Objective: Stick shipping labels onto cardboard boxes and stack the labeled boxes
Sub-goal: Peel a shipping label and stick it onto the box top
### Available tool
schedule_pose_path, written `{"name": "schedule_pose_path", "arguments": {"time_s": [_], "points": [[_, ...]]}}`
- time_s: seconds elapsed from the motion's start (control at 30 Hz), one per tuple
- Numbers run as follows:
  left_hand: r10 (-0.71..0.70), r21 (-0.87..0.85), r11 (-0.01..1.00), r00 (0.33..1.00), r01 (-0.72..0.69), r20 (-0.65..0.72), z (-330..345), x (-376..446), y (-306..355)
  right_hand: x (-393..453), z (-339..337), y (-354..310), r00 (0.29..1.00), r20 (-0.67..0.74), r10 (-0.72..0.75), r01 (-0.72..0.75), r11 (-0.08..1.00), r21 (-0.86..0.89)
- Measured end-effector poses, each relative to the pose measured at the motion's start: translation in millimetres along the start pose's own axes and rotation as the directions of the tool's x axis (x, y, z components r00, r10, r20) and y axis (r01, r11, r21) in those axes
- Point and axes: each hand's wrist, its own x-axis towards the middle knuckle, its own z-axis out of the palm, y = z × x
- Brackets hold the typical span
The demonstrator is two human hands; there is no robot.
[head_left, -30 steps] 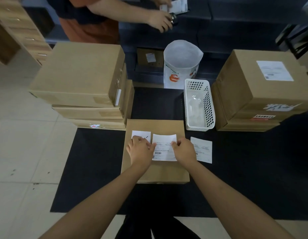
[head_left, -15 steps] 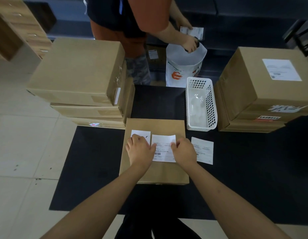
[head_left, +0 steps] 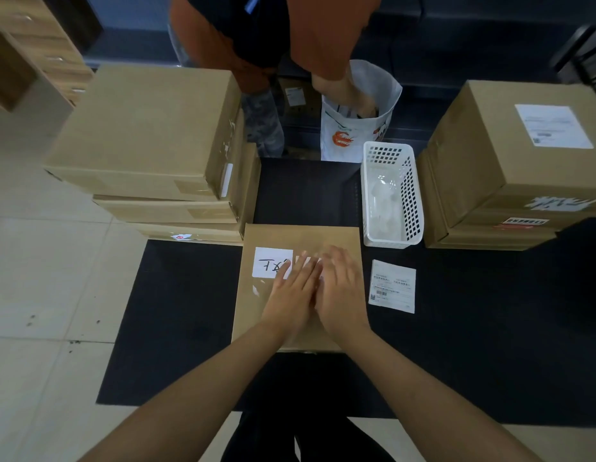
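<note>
Both forearms reach in from the bottom, and the left hand [head_left: 295, 293] and right hand [head_left: 340, 288] lie flat, side by side, fingers straight and spread, gripping nothing. They press down on the flat brown cardboard box [head_left: 273, 315] sitting on the black mat [head_left: 176, 321], right in front of the person. The white shipping label [head_left: 308, 260] is almost wholly under those palms; only slivers of white peek between the fingertips. My read: this is the smoothing press, seating the adhesive so it holds. The box lies flat and square to the body, which gives the palms a firm surface.

Just left of the hands, on the same box top, sits a small white sticker with black handwriting [head_left: 273, 266], the left fingertips just overlapping its edge. To the right, off the box on the mat, lies a loose white printed label with a barcode [head_left: 392, 286], within easy reach, likely the next one up.

Further out, a white perforated plastic basket [head_left: 391, 195] stands beside the box's far right corner. Left of it, a stack of brown cardboard boxes [head_left: 149, 145] with bare tops; on the right, a second brown stack with a white label on top [head_left: 523, 155], probably the finished pile. At the back, another person in an orange top [head_left: 316, 31] reaches into a white paper bag with an orange logo [head_left: 353, 131].
</note>
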Motion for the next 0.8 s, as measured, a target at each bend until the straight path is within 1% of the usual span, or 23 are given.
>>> {"name": "schedule_pose_path", "arguments": {"time_s": [0.03,0.07,0.2,0.3,0.47,0.57,0.67,0.73,0.8], "points": [[0.004,0.019,1.000,0.999,-0.005,0.035,3,-1,-1,-2,4,-2,0.998,0.046,-0.050,0.050,0.999,-0.009],[0.003,0.024,1.000,0.999,-0.004,0.054,7,-3,-2,-4,8,-2,0.994,0.095,-0.062,0.064,0.998,-0.013],[0.000,-0.028,1.000,0.996,0.003,0.093,10,-5,-3,-8,20,7,0.974,0.221,-0.043,0.045,0.999,-0.004],[0.020,-0.052,0.999,0.998,-0.017,0.065,11,-4,-5,-10,25,16,0.954,0.293,-0.061,0.059,0.998,0.017],[0.011,-0.026,1.000,0.998,-0.009,0.067,17,-8,-11,-9,23,19,0.953,0.301,-0.032,0.063,0.994,-0.092],[-0.077,-0.042,0.996,0.995,0.080,0.068,17,-12,-11,-11,22,23,0.956,0.293,-0.012,0.054,0.989,-0.135],[-0.222,-0.071,0.972,0.974,0.225,0.048,17,-14,-10,-16,22,27,0.959,0.272,0.082,-0.044,0.989,-0.141],[-0.269,-0.068,0.960,0.961,0.273,0.060,18,-13,-10,-20,21,27,0.952,0.251,0.172,-0.135,0.978,-0.157],[-0.290,-0.069,0.953,0.954,0.295,0.071,19,-13,-10,-21,20,26,0.948,0.244,0.206,-0.167,0.971,-0.171]]}}
